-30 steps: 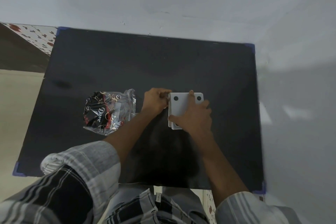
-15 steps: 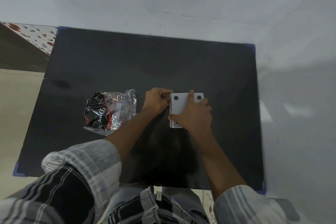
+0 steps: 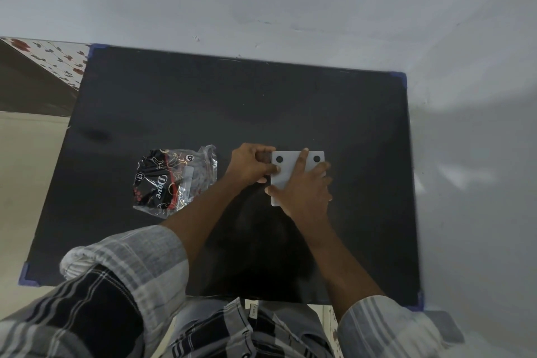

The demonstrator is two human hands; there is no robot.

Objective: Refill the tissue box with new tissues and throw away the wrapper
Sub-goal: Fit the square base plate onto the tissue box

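Tissue box (image 3: 286, 173) partly hidden under right hand (image 3: 305, 189), left hand (image 3: 250, 164) at its edge

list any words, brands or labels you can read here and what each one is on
"Dove": white script on the black and clear plastic wrapper lying left of the hands.
Small round "CP"-like logos on the same wrapper: too small to read for sure.
Tag at the waistband: print too small to read.
White tissue box: two black dots, no text visible.

I see the white tissue box (image 3: 286, 173) lying flat on the black desk (image 3: 203, 102), two dark round dots near its far edge. Well to its left lies the crumpled clear wrapper (image 3: 174, 180), printed black and red.
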